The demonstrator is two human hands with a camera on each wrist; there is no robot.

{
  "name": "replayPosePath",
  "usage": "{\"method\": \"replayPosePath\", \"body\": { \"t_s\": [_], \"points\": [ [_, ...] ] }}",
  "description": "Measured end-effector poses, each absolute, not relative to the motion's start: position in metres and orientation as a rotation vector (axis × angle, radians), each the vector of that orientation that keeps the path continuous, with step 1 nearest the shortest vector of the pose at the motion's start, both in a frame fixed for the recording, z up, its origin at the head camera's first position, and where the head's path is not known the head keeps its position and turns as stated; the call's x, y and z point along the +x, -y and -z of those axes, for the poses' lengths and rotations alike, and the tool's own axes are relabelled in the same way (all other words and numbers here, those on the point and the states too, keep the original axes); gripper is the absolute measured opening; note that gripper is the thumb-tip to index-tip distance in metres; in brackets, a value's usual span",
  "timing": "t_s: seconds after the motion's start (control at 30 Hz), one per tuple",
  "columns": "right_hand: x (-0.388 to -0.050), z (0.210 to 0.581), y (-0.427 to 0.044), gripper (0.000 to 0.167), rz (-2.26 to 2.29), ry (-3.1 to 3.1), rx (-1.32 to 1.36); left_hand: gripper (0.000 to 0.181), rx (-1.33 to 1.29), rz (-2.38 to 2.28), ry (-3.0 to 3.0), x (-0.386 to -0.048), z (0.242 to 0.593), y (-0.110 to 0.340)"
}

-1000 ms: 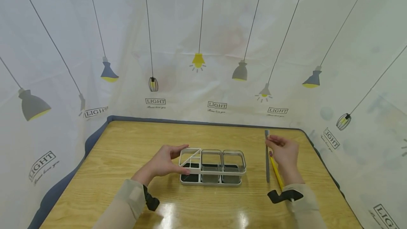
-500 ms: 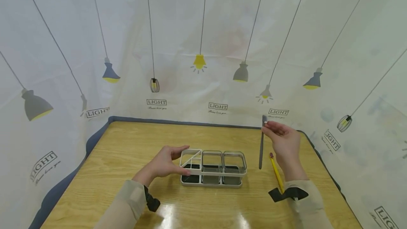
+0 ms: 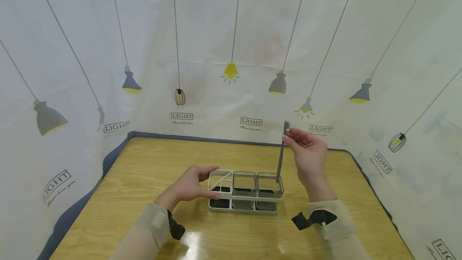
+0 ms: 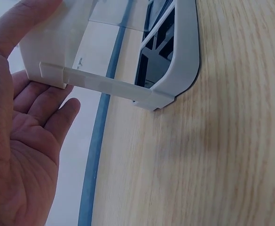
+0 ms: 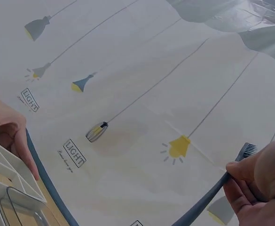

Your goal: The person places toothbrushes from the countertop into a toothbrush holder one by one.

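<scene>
"What are the two hands doing?"

"At lower center, a person's left hand [image 3: 189,183] grips the left end of a white two-tier holder [image 3: 245,198]. Right of center, the right hand [image 3: 309,153] pinches a gray toothbrush [image 3: 280,157] just below its bristled head [image 3: 286,125]."

"Where does the toothbrush point?"

"Head up and slightly tilted, its handle slants down and left to the mouth of the right clear cup [image 3: 270,183]. Whether the tip is inside or just above, the pictures leave unclear."

"And the rest of the holder?"

"The left clear cup [image 3: 244,183] occupies its middle; a section with dividers [image 3: 221,180] fills the end at the left hand."

"The setting?"

"A wood-grain table [image 3: 202,236] spans the lower frame. Behind it rises a pale backdrop [image 3: 209,23] printed with hanging lamps and the word LIGHT. Black straps [image 3: 175,226] show at both wrists, against beige sleeves [image 3: 138,236]."
</scene>
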State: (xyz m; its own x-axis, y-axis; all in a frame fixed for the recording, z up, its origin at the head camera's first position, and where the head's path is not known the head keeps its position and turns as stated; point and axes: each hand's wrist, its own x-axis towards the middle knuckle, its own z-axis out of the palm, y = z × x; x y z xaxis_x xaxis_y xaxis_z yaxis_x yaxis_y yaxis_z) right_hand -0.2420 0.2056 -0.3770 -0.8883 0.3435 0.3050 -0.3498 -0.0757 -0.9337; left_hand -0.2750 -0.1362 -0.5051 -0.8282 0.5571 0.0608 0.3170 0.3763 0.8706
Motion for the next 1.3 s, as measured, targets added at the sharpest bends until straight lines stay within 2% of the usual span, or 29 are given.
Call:
{"method": "replayPosePath", "body": {
  "t_s": [0.7, 1.3],
  "points": [
    [-0.243, 0.4, -0.101, 0.021, -2.12, 1.56, 0.217, 0.097, 0.777, -1.492, -2.332, -0.275, 0.508, 0.137],
    [-0.251, 0.441, -0.073, 0.018, -2.126, 1.695, 0.239, 0.096, 0.781, -1.482, -2.339, -0.279, 0.511, 0.139]
  ]
}}
